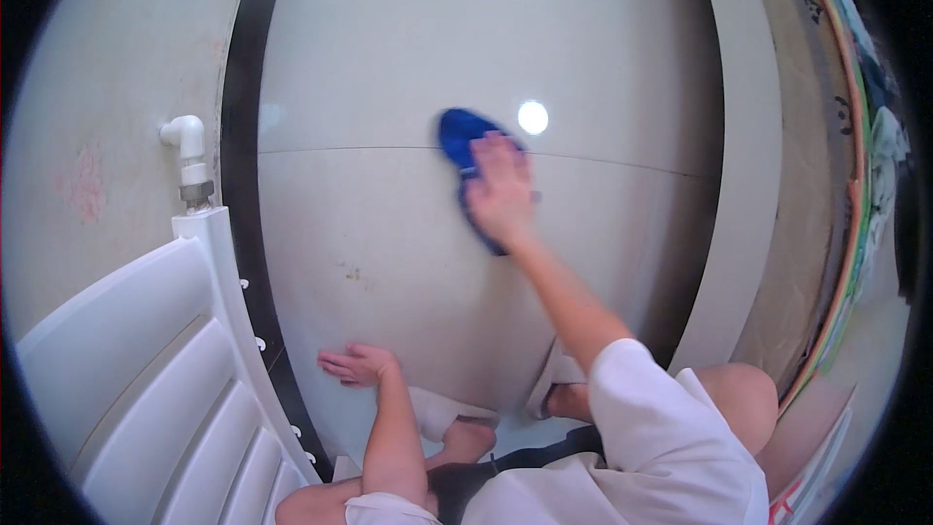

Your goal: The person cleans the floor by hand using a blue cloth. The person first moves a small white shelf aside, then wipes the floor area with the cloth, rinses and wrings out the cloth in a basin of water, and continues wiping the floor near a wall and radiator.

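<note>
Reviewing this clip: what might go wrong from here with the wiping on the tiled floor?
The right hand reaches far out, pressing the blue cloth on the glossy floor tile; the cloth might slide and tip the person forward. The left hand, flat on the tile, seems to bear weight and may slip. The yellowish stain lies outside the cloth's spot and may be missed.

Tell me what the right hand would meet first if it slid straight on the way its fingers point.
Past the blue cloth under the right hand, only bare glossy floor tile shows; the way looks free, though depth is uncertain.
</note>
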A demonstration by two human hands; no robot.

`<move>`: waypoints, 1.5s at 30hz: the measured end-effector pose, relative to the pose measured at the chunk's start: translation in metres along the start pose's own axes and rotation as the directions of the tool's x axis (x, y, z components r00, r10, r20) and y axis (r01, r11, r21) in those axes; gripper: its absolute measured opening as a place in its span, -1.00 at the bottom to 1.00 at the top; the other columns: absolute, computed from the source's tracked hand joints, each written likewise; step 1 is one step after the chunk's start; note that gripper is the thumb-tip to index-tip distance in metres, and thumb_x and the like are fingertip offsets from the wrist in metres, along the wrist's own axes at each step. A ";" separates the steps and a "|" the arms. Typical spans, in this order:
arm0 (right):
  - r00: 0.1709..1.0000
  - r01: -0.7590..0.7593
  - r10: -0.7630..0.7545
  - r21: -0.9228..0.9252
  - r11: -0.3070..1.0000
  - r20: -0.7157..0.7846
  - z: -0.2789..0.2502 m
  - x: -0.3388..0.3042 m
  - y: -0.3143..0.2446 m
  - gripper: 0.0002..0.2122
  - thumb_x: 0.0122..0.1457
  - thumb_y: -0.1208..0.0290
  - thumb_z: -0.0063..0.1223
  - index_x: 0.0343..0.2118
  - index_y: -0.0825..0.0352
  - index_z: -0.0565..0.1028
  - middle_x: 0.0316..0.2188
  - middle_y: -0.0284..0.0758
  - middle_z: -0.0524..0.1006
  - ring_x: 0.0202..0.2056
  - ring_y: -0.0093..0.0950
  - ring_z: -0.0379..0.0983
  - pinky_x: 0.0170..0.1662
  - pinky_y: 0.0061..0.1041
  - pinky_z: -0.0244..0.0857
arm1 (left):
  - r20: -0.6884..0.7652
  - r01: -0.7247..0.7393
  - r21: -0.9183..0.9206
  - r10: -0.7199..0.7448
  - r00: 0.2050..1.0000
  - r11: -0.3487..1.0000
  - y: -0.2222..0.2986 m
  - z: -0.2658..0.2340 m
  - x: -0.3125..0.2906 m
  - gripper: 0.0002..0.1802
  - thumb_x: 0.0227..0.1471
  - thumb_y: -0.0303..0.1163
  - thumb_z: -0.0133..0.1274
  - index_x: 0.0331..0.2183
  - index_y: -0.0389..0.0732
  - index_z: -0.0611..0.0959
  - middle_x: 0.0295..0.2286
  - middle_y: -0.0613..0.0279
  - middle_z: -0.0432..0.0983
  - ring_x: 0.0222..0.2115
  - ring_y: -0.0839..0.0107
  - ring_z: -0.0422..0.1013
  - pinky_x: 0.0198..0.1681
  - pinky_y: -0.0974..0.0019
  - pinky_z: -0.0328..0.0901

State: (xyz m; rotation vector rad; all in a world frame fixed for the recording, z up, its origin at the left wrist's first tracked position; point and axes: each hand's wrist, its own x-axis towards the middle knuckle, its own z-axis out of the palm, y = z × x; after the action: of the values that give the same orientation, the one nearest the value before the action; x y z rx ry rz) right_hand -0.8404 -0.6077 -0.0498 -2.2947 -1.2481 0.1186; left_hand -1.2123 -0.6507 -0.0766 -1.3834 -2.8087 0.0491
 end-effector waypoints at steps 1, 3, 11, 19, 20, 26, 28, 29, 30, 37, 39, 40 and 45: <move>0.996 -0.082 0.079 -0.089 0.993 -0.032 -0.017 -0.008 0.034 -0.41 0.04 0.39 0.06 0.22 0.19 0.38 0.28 -0.23 0.30 0.33 -0.21 0.14 0.37 -0.01 -0.07 | -0.017 0.001 0.009 -0.001 1.000 1.000 -0.002 0.000 0.000 -0.24 0.20 -0.11 -0.24 0.38 -0.07 0.09 0.38 0.19 -0.06 0.37 0.20 -0.06 0.31 -0.19 -0.09; 0.970 -0.224 0.203 -0.156 0.962 -0.136 -0.055 -0.022 0.109 -0.42 0.12 0.40 0.02 0.28 0.17 0.32 0.31 -0.23 0.27 0.35 -0.20 0.10 0.39 -0.04 -0.14 | -0.021 -0.004 0.014 0.005 1.000 1.000 0.000 0.001 0.000 -0.25 0.21 -0.11 -0.24 0.38 -0.05 0.10 0.38 0.20 -0.05 0.37 0.21 -0.05 0.30 -0.18 -0.07; 0.541 -0.840 0.680 -0.282 0.463 -0.495 -0.133 -0.138 0.297 -0.45 0.36 0.10 -0.23 0.34 0.26 0.21 0.38 -0.13 0.13 0.37 -0.13 0.05 0.40 -0.17 -0.13 | -0.014 -0.005 -0.039 0.005 1.000 0.999 0.004 0.007 -0.009 -0.24 0.19 -0.11 -0.28 0.37 -0.09 0.12 0.37 0.16 -0.02 0.36 0.16 -0.02 0.30 -0.23 -0.09; 0.733 -0.680 0.569 -0.383 0.626 -0.372 -0.079 -0.044 0.236 -0.45 0.36 0.07 -0.22 0.35 0.20 0.21 0.38 -0.21 0.15 0.36 -0.13 0.06 0.36 -0.03 -0.09 | -0.032 -0.009 0.024 0.010 0.999 1.000 -0.003 0.007 -0.002 -0.24 0.20 -0.13 -0.24 0.37 -0.11 0.09 0.38 0.15 -0.05 0.37 0.17 -0.05 0.31 -0.21 -0.08; 0.793 -0.606 0.494 -0.375 0.702 -0.357 -0.064 -0.019 0.214 -0.45 0.32 0.11 -0.14 0.33 0.20 0.23 0.37 -0.19 0.18 0.36 -0.12 0.07 0.36 -0.04 -0.09 | -0.038 -0.021 0.031 0.022 0.999 0.999 -0.002 0.006 -0.003 -0.24 0.20 -0.13 -0.24 0.37 -0.11 0.09 0.38 0.14 -0.05 0.37 0.16 -0.05 0.31 -0.22 -0.08; 0.982 -0.166 0.145 -0.183 0.969 -0.119 0.041 0.080 0.008 -0.40 0.21 0.18 -0.06 0.34 0.18 0.24 0.39 -0.23 0.14 0.40 -0.16 -0.03 0.42 -0.01 -0.27 | -0.020 -0.015 0.019 0.015 1.000 1.000 -0.014 0.006 0.008 -0.20 0.21 0.00 -0.26 0.37 -0.15 0.08 0.38 0.07 -0.07 0.37 0.09 -0.04 0.29 -0.28 -0.08; 0.999 -0.045 0.041 -0.161 0.986 -0.023 0.074 0.094 -0.050 -0.39 0.20 0.15 -0.07 0.33 0.19 0.26 0.39 -0.26 0.14 0.42 -0.22 -0.05 0.43 -0.04 -0.31 | -0.017 -0.017 0.014 0.017 1.000 1.000 -0.007 0.007 0.001 -0.20 0.21 -0.01 -0.27 0.37 -0.16 0.08 0.38 0.07 -0.08 0.37 0.10 -0.05 0.29 -0.27 -0.08; 1.000 0.014 -0.012 -0.143 0.990 0.015 0.089 0.097 -0.080 -0.39 0.20 0.14 -0.07 0.32 0.19 0.26 0.39 -0.26 0.14 0.42 -0.24 -0.06 0.44 -0.05 -0.32 | -0.010 -0.025 0.012 0.025 1.000 1.000 -0.004 0.007 -0.002 -0.20 0.21 -0.01 -0.27 0.37 -0.16 0.08 0.38 0.06 -0.08 0.37 0.10 -0.05 0.29 -0.27 -0.07; 0.994 0.079 -0.073 -0.066 0.995 0.083 0.099 0.098 -0.109 -0.40 0.19 0.14 -0.07 0.32 0.18 0.27 0.39 -0.28 0.14 0.42 -0.26 -0.05 0.44 -0.05 -0.31 | -0.016 -0.019 0.011 0.019 1.000 1.000 -0.003 0.007 -0.002 -0.20 0.21 -0.01 -0.27 0.37 -0.16 0.08 0.38 0.06 -0.08 0.37 0.10 -0.05 0.29 -0.27 -0.07; 0.769 0.519 -0.573 0.247 0.818 0.282 0.128 0.057 -0.200 -0.45 0.17 0.14 -0.06 0.24 0.17 0.39 0.35 -0.35 0.23 0.40 -0.32 0.00 0.44 -0.11 -0.25 | 0.005 0.001 0.026 -0.001 1.000 1.000 0.002 0.001 0.000 -0.21 0.21 0.00 -0.29 0.36 -0.16 0.10 0.38 0.06 -0.09 0.38 0.09 -0.07 0.29 -0.27 -0.07; 0.573 0.659 -0.751 0.361 0.661 0.329 0.124 0.048 -0.188 -0.48 0.16 0.15 -0.04 0.20 0.16 0.43 0.34 -0.36 0.26 0.39 -0.33 0.03 0.44 -0.11 -0.21 | 0.024 0.030 0.025 -0.030 0.999 0.999 0.002 0.000 0.000 -0.21 0.20 0.00 -0.29 0.36 -0.16 0.11 0.38 0.06 -0.09 0.38 0.09 -0.07 0.29 -0.27 -0.07; 0.514 0.673 -0.793 0.419 0.609 0.326 0.120 0.044 -0.181 -0.50 0.13 0.17 0.00 0.16 0.14 0.48 0.32 -0.36 0.29 0.37 -0.33 0.08 0.43 -0.12 -0.17 | 0.029 0.031 0.025 -0.031 0.999 0.999 0.001 0.000 0.001 -0.20 0.19 -0.02 -0.27 0.36 -0.16 0.10 0.38 0.06 -0.10 0.38 0.09 -0.08 0.30 -0.27 -0.08; 0.496 0.623 -0.809 0.521 0.584 0.314 0.099 0.059 -0.135 -0.50 0.06 0.27 0.07 0.13 0.14 0.49 0.29 -0.35 0.33 0.35 -0.36 0.15 0.42 -0.14 -0.10 | 0.074 0.038 0.008 -0.038 0.997 0.999 0.000 -0.003 0.000 -0.16 0.13 -0.09 -0.19 0.37 -0.15 0.07 0.38 0.04 -0.11 0.38 0.07 -0.09 0.30 -0.26 -0.10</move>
State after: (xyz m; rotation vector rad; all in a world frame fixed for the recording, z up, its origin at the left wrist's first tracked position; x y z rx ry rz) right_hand -0.9401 -0.4609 -0.0604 -1.2645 -2.1980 0.6396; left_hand -1.2126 -0.6510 -0.0737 -1.3541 -2.8911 0.1122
